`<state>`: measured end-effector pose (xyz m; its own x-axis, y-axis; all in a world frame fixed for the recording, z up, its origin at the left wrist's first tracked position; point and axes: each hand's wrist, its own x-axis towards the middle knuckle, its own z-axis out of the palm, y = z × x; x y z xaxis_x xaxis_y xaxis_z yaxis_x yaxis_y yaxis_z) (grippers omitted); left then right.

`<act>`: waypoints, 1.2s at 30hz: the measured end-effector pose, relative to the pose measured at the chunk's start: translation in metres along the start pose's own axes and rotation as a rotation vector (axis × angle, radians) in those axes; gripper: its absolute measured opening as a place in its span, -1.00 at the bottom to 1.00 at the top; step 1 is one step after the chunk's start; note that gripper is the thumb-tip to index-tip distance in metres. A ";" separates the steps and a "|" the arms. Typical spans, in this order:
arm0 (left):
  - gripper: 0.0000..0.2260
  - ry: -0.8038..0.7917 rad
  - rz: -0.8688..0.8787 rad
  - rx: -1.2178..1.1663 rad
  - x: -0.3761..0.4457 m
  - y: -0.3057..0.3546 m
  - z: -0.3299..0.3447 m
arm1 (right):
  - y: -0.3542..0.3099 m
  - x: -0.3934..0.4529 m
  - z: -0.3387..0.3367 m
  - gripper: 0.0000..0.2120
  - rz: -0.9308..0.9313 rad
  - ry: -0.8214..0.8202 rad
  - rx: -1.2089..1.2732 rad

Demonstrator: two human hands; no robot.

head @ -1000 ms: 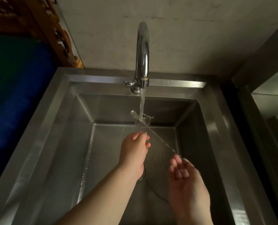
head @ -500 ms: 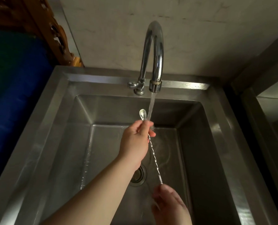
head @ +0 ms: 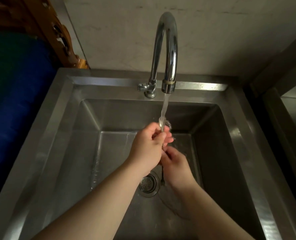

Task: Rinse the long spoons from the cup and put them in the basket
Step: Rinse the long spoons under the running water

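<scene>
Under the running tap, over the steel sink: both hands on one long spoon, held near upright in the stream. Left hand uppermost, fingers and thumb curled and pinching the stem just below the bowl; water breaks over the bowl and spills across the fingertips. Right hand lower and touching the left, fingers curled round the middle of the stem. Below it a dark stretch of stem hangs free and ends in a small forked tip near the drain strainer, apart from the sink floor as far as can be told. Cup and basket not in view. Judgement on handling: thin metal, stiff, light, and now wet, so slick; the long stem will swing if held at one end only. Best hold is a firm pinch on the stem, one hand high and one at mid-length, as here; for the carry to the basket, a grip near the middle should keep it balanced. Fork end is pointed, so keep fingers clear of it.
</scene>
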<state>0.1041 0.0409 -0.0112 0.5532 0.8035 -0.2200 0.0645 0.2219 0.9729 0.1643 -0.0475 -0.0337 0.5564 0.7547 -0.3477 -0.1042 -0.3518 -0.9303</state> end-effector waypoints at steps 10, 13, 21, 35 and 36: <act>-0.81 0.221 0.084 -0.086 0.017 0.036 -0.018 | -0.049 0.025 0.027 -0.65 -0.107 -0.126 0.217; -0.63 0.293 0.028 -0.130 0.021 0.042 -0.018 | -0.044 0.023 0.027 -0.52 -0.108 -0.209 0.249; -0.76 0.215 -0.039 -0.215 0.033 0.043 0.002 | -0.026 0.029 0.008 -0.66 -0.045 -0.076 -0.021; -0.70 0.086 -0.099 -0.198 0.015 0.029 0.024 | 0.005 -0.016 -0.004 -0.75 0.067 -0.115 0.140; -0.66 0.085 -0.106 -0.195 0.015 0.029 0.024 | 0.004 -0.017 -0.003 -0.75 0.075 -0.115 0.149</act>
<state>0.1344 0.0460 0.0157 0.4796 0.8116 -0.3336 -0.0474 0.4036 0.9137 0.1566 -0.0630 -0.0314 0.4457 0.7906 -0.4198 -0.2673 -0.3301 -0.9053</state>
